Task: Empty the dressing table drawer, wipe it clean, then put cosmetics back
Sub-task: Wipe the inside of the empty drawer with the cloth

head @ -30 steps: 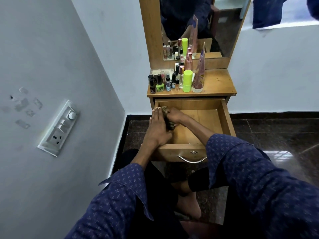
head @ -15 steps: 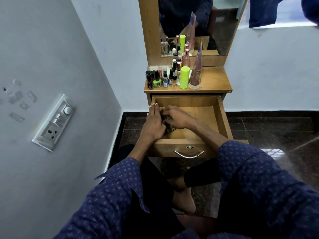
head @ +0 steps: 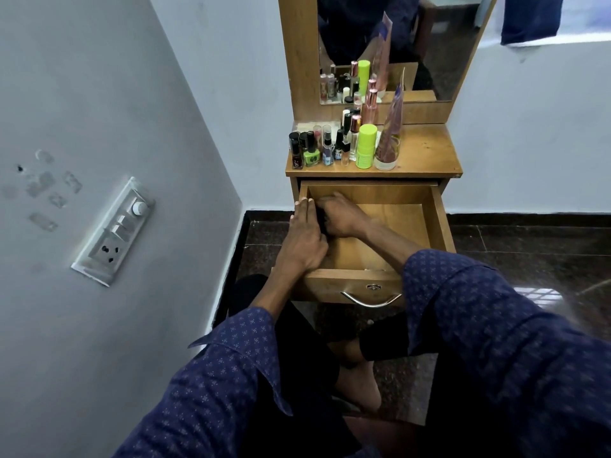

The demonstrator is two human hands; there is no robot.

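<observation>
- Drawer [head: 439,223]: pulled open, bare wood; likely rigid.
- Left hand [head: 302,241]: fingers straight along left wall.
- Right hand [head: 340,216]: curled at back-left corner; contents hidden.
- Cosmetics [head: 344,147]: tabletop's left half; likely small, fragile, best taken singly by the body.

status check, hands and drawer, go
Left hand flat along the drawer left wall. Right hand in the back left corner, fingers curled on a dark cloth, mostly hidden. Cosmetics all on the tabletop; nothing in the way.
</observation>
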